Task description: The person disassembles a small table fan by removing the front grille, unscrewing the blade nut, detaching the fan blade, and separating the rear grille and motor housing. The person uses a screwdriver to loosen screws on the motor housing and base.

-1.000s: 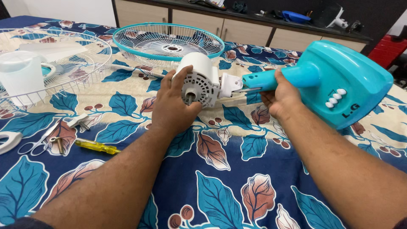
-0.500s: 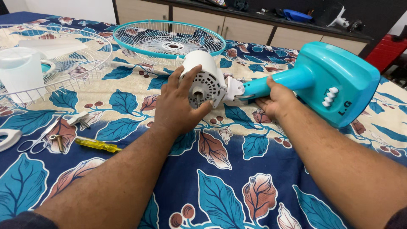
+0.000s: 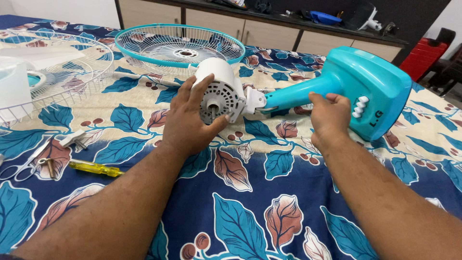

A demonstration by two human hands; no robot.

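Blue-and-cream leaf-print cloth [image 3: 250, 192] covers the table. On it lies the turquoise fan stand [image 3: 365, 86], its neck running to the white motor [image 3: 219, 91]. Behind sit a turquoise-rimmed grille [image 3: 178, 45] and a white wire grille [image 3: 62, 72]. The left hand [image 3: 190, 120] is clasped around the motor's front, fingers spread over its vents. The right hand [image 3: 329, 118] hovers loosely curled just beside the stand's neck, gripping nothing. A yellow screwdriver [image 3: 94, 168] and scissors [image 3: 21, 168] lie at left
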